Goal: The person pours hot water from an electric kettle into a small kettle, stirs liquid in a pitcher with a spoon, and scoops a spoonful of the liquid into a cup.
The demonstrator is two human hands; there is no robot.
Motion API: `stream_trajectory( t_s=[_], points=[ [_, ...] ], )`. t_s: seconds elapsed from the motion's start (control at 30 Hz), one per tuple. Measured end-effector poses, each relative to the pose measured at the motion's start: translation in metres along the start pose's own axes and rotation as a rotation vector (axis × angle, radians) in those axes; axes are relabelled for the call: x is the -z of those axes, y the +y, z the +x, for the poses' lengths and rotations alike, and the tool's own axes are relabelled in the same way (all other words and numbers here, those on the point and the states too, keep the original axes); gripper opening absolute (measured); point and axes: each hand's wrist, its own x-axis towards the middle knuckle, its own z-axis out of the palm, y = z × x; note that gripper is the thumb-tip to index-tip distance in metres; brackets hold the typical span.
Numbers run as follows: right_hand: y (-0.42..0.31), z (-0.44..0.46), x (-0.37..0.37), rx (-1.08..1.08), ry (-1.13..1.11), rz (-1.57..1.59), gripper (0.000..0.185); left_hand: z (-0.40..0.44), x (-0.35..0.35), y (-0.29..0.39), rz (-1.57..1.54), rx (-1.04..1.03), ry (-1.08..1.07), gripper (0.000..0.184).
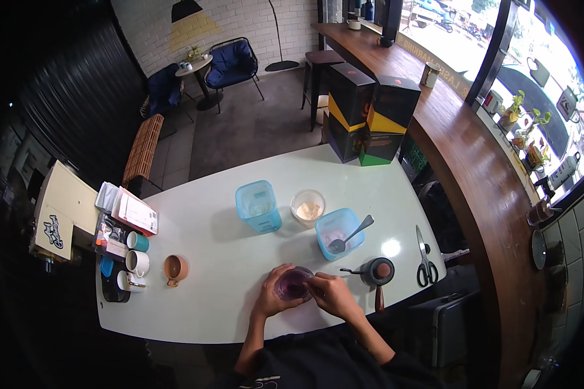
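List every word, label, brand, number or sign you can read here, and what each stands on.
"LASER MARKING", as best it reads: the window, partly hidden by a metal cup.
Black script on the cream box: too blurred to quote surely.
Print on the black boxes: too small.
Print on the white packet: too small.
White marks on the dark shirt: cut off, unreadable.

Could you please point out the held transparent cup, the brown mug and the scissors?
Transparent cup [297,272]: head view, far inner wall.
Brown mug [174,266]: head view, the inside.
Scissors [425,254]: head view, near the pivot.
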Motion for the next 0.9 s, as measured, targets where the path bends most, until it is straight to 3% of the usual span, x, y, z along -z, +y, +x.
stream_trajectory(
  t_s=[0.9],
  points=[
    [-0.004,-0.003,-0.005,-0.027,0.008,-0.039,0.011,0.002,0.002,0.007,0.025,0.001,-0.018,0.089]
  ],
)
